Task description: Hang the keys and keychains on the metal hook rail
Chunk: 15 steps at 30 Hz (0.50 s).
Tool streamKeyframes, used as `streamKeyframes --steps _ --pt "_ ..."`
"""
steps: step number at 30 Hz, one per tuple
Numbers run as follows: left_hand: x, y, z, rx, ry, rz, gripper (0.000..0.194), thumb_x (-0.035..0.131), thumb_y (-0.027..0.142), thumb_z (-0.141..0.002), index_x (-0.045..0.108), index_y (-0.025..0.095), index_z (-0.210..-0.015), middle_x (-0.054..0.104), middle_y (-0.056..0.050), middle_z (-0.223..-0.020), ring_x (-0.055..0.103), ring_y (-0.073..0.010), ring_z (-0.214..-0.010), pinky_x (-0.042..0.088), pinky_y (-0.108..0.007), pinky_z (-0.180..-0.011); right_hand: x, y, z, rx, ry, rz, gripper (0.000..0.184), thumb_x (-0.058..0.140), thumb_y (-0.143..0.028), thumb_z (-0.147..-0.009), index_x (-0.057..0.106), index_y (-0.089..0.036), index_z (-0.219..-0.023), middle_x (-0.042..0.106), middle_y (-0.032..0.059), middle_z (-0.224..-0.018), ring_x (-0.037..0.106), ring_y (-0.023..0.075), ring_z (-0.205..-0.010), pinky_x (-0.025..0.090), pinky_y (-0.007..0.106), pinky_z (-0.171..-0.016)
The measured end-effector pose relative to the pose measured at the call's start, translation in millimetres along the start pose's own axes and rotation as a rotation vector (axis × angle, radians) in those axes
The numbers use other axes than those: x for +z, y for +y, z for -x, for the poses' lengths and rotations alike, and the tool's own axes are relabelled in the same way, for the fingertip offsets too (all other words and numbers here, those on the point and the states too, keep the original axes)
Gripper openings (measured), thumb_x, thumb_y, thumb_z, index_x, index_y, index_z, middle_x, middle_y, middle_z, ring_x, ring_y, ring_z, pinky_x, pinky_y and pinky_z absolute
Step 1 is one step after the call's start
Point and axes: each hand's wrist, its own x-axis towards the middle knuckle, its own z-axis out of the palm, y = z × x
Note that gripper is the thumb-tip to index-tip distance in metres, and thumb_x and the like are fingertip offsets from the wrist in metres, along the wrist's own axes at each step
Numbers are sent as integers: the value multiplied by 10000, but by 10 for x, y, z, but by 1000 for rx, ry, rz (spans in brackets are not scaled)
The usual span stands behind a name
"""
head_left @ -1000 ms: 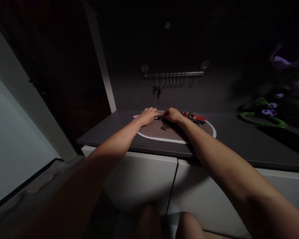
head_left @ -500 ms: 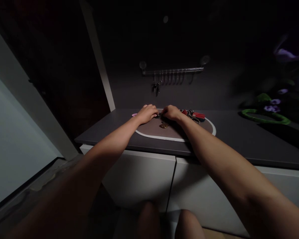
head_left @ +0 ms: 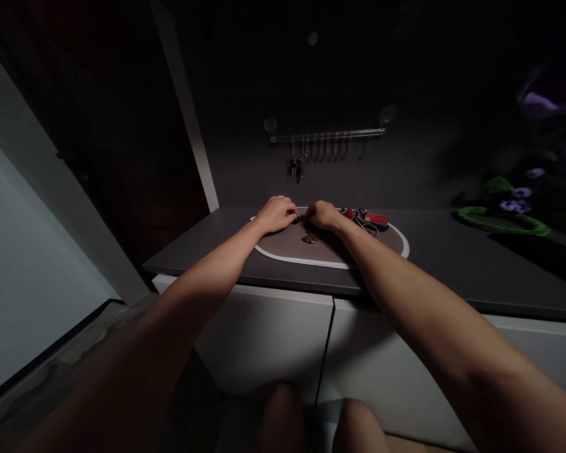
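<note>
Both my hands rest over an oval brown tray (head_left: 391, 242) with a pale rim on a dark cabinet top. My left hand (head_left: 276, 214) and my right hand (head_left: 324, 215) are curled, fingertips pinched together around a small dark thing (head_left: 300, 219) between them, too small and dim to name. A brass-coloured key (head_left: 310, 238) lies on the tray just in front of my hands. A bunch of keys with a red fob (head_left: 370, 219) lies on the tray to the right of my right hand.
A wall rail with hooks (head_left: 327, 135) hangs above, one bunch of keys (head_left: 296, 167) on it. A green ring with purple flowers (head_left: 502, 221) sits at the right. A pink object (head_left: 253, 218) peeks out left of my left hand. White cabinet doors (head_left: 273, 340) stand below.
My hands have stayed pinched together over the tray. The view has shifted slightly; nothing else has visibly moved.
</note>
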Motion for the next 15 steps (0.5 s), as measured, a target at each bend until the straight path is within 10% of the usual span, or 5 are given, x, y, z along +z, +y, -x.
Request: streamKeyframes --steps 15 --pt "-11 -3 18 -300 164 356 150 541 168 -716 669 135 -787 671 -26 -732 571 -101 -662 428 -204 -643 27 -30 -4 -13 136 -202 218 613 -163 -676 691 -198 -877 684 41 -879 599 148 -861 411 223 -796"
